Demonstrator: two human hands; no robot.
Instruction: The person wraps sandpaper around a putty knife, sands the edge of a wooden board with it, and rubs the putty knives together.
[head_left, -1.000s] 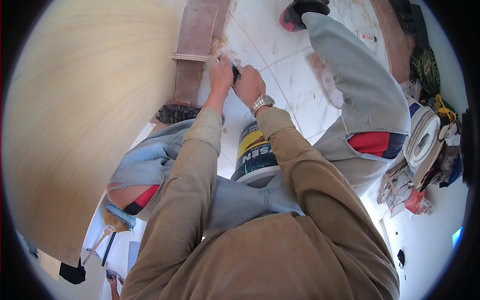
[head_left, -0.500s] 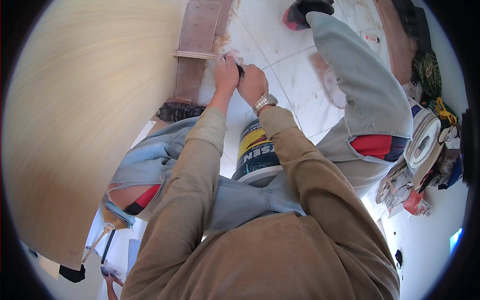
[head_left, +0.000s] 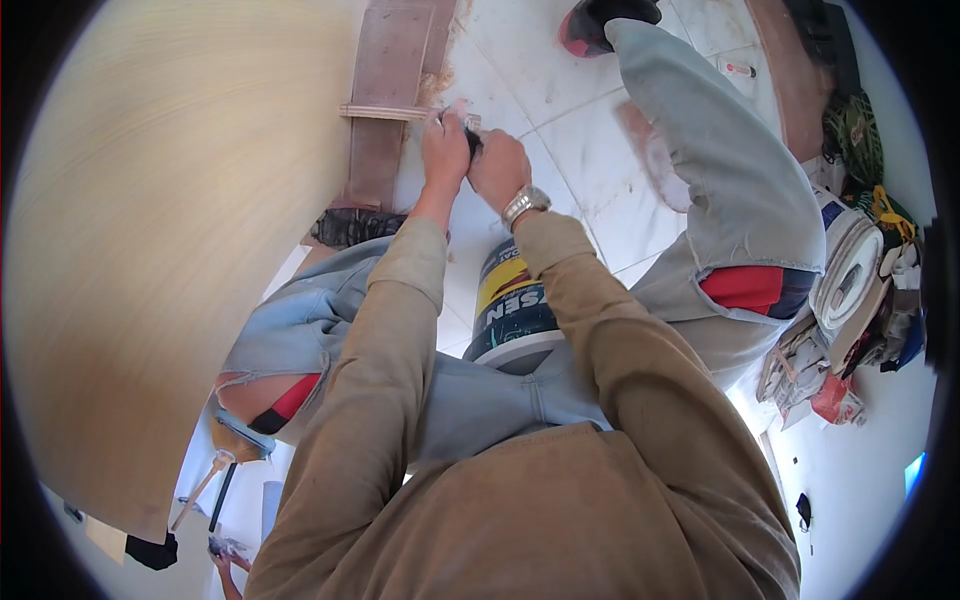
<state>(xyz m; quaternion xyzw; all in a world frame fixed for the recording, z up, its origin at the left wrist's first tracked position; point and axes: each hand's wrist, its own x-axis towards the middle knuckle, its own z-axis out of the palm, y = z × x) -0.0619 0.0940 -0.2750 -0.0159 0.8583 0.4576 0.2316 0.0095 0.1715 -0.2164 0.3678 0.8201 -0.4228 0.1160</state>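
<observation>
The left hand [head_left: 445,155] and the right hand [head_left: 499,172], two in total, are both closed around one black tool [head_left: 473,144], at 12 o'clock in the view. One bucket [head_left: 512,300] is at 6 o'clock from them. One large panel's [head_left: 190,250] edge limits the room at 9 o'clock; tiled floor [head_left: 570,125] is open at 2 o'clock.

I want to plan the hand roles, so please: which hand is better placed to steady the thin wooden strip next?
Probably the left hand, close to the end of the thin wooden strip; the right hand is farther off, beyond the black object. Contact with the strip is unclear.
</observation>
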